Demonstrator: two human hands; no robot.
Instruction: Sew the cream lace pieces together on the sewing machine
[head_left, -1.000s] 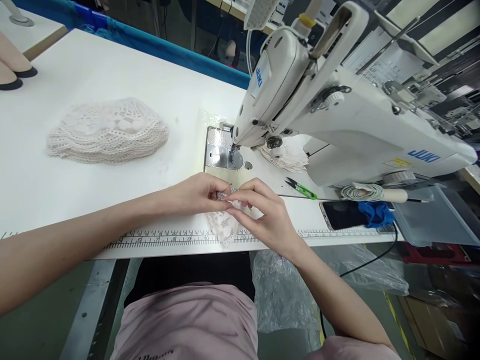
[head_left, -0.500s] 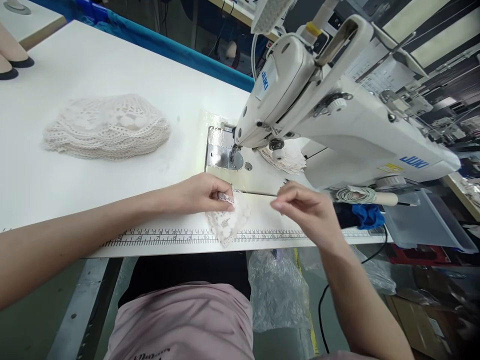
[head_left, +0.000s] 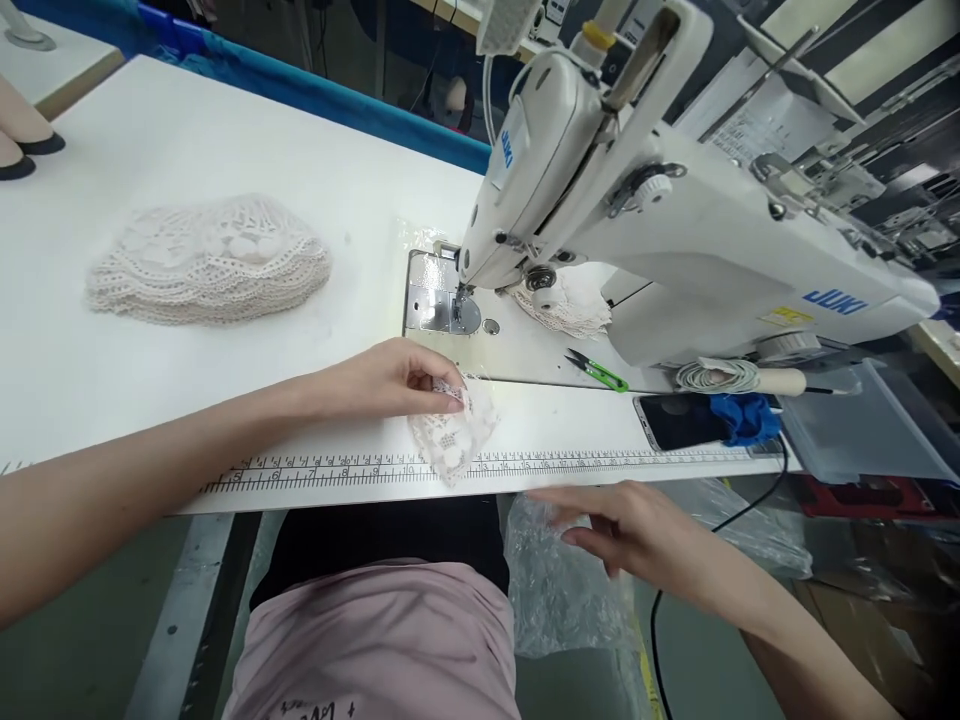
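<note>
My left hand (head_left: 390, 380) rests on the white table (head_left: 150, 370) and pinches the upper edge of a small white lace piece (head_left: 454, 435). That piece lies at the table's front edge, over the printed ruler (head_left: 315, 470). My right hand (head_left: 622, 530) is below the table edge, fingers stretched out and holding nothing, just above a clear plastic bag (head_left: 559, 585) that hangs beside my lap. The white sewing machine (head_left: 675, 230) stands behind, its needle (head_left: 459, 300) a little beyond my left hand.
A pile of lace pieces (head_left: 210, 260) lies at the left of the table. Green thread snips (head_left: 596, 370), a phone (head_left: 679, 420), blue cloth (head_left: 742, 415) and a corded tool (head_left: 742, 378) lie right of the machine bed. More lace (head_left: 562, 305) sits under the machine arm.
My right hand let go of the lace piece, swung right, then dropped below the table edge to the plastic bag. My left hand stayed on the lace.
</note>
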